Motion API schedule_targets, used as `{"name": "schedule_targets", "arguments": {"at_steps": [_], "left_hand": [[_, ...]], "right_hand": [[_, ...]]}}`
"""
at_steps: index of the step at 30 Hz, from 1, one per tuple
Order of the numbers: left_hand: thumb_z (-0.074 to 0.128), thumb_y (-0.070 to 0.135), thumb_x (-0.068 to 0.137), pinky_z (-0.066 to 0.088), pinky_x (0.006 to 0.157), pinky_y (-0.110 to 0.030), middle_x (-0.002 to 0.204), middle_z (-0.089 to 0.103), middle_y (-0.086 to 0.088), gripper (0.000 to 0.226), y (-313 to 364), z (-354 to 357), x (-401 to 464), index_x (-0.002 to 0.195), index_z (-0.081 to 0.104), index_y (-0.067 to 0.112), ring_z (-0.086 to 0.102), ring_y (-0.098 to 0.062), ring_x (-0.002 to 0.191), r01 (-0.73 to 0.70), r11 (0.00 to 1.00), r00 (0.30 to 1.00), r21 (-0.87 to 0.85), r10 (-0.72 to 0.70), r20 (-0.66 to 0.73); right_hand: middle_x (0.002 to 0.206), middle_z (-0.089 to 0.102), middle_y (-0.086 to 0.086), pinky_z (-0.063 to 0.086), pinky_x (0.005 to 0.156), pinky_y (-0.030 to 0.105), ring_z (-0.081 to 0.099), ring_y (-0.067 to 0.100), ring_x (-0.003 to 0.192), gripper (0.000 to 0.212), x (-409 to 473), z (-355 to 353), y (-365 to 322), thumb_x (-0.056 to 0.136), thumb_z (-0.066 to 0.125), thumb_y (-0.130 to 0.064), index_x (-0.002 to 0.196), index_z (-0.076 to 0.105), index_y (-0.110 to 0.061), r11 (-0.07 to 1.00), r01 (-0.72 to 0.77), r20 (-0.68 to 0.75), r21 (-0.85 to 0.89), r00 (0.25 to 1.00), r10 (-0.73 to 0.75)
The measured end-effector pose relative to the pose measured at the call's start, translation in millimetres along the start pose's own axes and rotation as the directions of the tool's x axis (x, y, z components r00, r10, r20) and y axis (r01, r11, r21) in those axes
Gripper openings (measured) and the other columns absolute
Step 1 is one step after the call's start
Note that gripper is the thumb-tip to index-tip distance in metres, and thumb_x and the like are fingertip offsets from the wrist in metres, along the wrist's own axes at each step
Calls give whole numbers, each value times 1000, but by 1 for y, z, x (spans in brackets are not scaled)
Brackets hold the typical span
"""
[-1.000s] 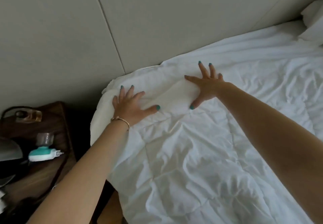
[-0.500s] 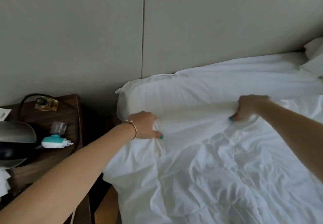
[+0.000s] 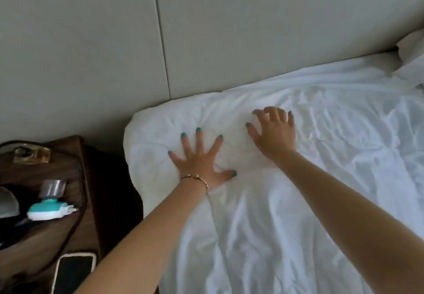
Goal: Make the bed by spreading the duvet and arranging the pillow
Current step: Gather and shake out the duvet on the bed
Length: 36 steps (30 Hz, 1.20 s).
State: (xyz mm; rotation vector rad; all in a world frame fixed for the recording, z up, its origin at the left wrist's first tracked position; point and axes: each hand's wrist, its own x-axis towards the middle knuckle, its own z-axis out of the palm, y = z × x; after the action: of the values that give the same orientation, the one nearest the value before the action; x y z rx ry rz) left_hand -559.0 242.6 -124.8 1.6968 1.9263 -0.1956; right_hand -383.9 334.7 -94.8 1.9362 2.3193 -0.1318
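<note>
white duvet [image 3: 286, 201] covers the bed, wrinkled, its rounded corner lying against the grey headboard [image 3: 229, 29]. left hand [image 3: 199, 162] presses flat on that corner, fingers [image 3: 199, 139] straight and spread wide (a thin bracelet [image 3: 197, 179] sits at the wrist). right hand [image 3: 274, 133] rests on the duvet just beside it, fingers loose and slightly bent, gripping nothing. pillow [image 3: 410, 57] shows at the far right edge. beside the bed, a dark table [image 3: 34, 236] carries a phone [image 3: 73, 273] and a teal device [image 3: 47, 208].
</note>
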Motion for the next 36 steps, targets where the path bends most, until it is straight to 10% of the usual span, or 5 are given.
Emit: {"name": "schedule_targets", "arguments": {"at_steps": [4,13,26,31,36], "left_hand": [[26,101,53,-12,96,-76,151,-38,5,102,-6,20,16,134,-22,62,-36,-38,136,11,999,1000,44,-11,-1],[31,45,99,7,114,-60,161,-4,-11,64,40,51,-65,154,3,26,-5,-30,147,-29,998,996,61,34,-87],[16,59,96,-16,109,-56,156,-28,-1,60,49,260,-437,146,-16,46,-23,-27,144,-637,666,765,387,486,422],[61,58,75,16,105,-51,143,42,5,68,42,285,-517,137,39,42,30,-26,131,-906,337,422,255,740,523],[85,59,43,27,97,-47,129,45,1,98,44,312,-522,130,46,36,41,-25,118,-960,145,255,240,806,534]], "right_hand": [[162,-10,-10,-4,115,59,-11,17,149,57,-51,54,3,100,16,-51,152,-6,-42,981,-186,240,59,956,167],[163,-10,-6,-9,117,51,-14,21,149,63,-250,46,-21,92,3,-52,153,-1,-38,941,-317,323,122,909,264],[160,-20,-8,7,115,57,-14,28,148,65,-677,90,-17,100,27,-52,151,-13,-42,680,-725,609,105,588,532],[132,45,9,34,99,47,51,37,115,66,-799,95,-49,79,51,-63,129,51,-20,572,-792,416,214,604,680],[121,42,9,31,93,57,43,38,112,96,-856,126,-61,42,84,-61,125,44,-36,424,-899,493,110,420,762]]}}
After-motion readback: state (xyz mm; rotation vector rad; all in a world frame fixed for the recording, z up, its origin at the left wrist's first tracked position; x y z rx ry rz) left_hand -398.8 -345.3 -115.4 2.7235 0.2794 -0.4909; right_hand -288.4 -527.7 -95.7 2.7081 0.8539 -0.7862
